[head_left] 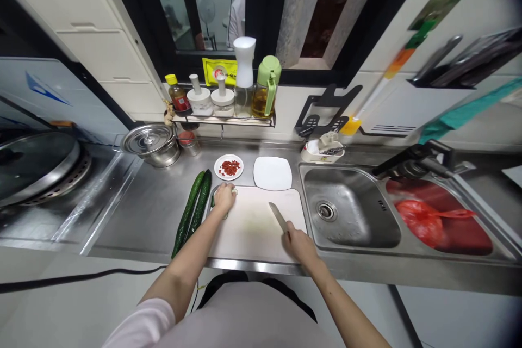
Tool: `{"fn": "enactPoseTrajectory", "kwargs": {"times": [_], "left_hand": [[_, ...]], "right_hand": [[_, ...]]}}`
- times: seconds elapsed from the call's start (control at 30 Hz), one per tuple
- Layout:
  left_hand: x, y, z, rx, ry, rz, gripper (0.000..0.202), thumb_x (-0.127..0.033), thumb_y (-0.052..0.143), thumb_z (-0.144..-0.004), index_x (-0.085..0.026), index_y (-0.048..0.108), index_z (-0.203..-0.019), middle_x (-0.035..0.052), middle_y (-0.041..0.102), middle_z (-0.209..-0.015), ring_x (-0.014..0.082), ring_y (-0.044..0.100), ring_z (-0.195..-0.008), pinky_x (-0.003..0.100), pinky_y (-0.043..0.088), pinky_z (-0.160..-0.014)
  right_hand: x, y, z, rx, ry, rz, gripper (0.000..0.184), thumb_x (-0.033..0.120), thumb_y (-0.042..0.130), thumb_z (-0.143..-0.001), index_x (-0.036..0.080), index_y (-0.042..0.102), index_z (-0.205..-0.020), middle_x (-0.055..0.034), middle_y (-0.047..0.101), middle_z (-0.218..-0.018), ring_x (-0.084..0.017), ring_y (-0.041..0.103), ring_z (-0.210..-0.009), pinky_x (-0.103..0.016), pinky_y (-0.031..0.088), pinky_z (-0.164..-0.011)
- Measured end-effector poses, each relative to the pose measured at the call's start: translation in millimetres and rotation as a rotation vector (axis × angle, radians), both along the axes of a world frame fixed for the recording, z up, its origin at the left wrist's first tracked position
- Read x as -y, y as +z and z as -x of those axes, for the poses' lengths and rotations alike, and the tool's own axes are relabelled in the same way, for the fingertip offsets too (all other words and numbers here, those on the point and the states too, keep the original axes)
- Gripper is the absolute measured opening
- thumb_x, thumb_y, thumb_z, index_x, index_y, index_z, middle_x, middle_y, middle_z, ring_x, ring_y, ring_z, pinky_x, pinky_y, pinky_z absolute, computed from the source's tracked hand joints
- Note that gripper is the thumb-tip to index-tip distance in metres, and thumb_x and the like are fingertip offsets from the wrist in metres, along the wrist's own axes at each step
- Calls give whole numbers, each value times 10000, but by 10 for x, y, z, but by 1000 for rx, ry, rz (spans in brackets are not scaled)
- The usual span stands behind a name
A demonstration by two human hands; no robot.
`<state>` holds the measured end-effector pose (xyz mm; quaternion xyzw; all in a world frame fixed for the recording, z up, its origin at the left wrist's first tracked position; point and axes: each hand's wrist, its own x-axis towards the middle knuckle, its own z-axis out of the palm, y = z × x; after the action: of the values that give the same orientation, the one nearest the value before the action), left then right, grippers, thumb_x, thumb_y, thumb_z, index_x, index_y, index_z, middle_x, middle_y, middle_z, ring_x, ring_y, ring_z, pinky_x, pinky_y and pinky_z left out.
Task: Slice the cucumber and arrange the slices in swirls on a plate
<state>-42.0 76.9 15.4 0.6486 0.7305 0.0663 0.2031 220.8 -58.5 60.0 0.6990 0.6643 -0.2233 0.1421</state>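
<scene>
Presently, the left hand (225, 197) lies palm down at the far left corner of the cutting board (253, 239), over cucumber slices (234, 192); pale rounds show just past the fingers and beside the wrist. Left grip: cannot tell whether it is closed on the slices or only rests on them, since the back of the hand hides the contact. Right grip: clamped round the handle of the knife (278, 217), blade pointing away and to the left over the board's right half, well apart from the left hand. Two whole cucumbers (200, 207) lie side by side on the steel surface (134, 201), just left of the board. A white plate (272, 173) sits at the board's far edge, with a small dish (218, 163) of red pieces to its left. Notes on method (judgement): step in hand appears to be managing the cut slices with one hand while the knife stays out of the way. Best keep the blade low and on its own side, edge turned from the fingers. Wet faces will probably cling to the board, so a flat sweep with fingers together should serve better than a pinch. Main risk: rounds slipping over the near corner edge; cup the palm against it.
</scene>
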Motion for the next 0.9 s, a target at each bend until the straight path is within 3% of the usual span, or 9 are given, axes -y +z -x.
{"fn": "enactPoseTrajectory", "kwargs": {"times": [0.3, 0.57, 0.77, 0.9], "left_hand": [[-5, 21, -28, 17, -14, 5, 208, -206, 558, -834, -222, 657, -1016, 105, 622, -1102, 228, 576, -1006, 303, 424, -814], [56, 90, -87, 143, 36, -23, 131, -199, 556, -829, -222, 656, -909, 70, 693, -934, 203, 621, -876, 267, 413, -719], [298, -7, -294, 472, 95, 41, 141, -117, 600, -752, -202, 653, -851, -12, 682, -751, 119, 609, -699, 200, 406, -644], [528, -132, -439, 557, 102, 139, 140, -109, 627, -723, -199, 650, -828, -35, 653, -676, 108, 592, -632, 193, 391, -582]], "right_hand": [[20, -45, -13, 0, 3, -25, 303, 203, 330, -913, 183, 490, -1170, -68, 665, -848, -181, 640, -808, -256, 278, -609], [29, -91, -29, 12, 10, -43, 341, 186, 329, -897, 173, 482, -1201, -77, 674, -865, -185, 647, -808, -258, 303, -627], [29, -48, -9, 0, 7, -36, 353, 181, 339, -888, 166, 491, -1207, -98, 673, -876, -212, 650, -832, -275, 338, -665], [35, 10, 20, 10, -2, -24, 343, 171, 354, -891, 161, 483, -1209, -118, 678, -901, -213, 648, -843, -274, 342, -670]]}}
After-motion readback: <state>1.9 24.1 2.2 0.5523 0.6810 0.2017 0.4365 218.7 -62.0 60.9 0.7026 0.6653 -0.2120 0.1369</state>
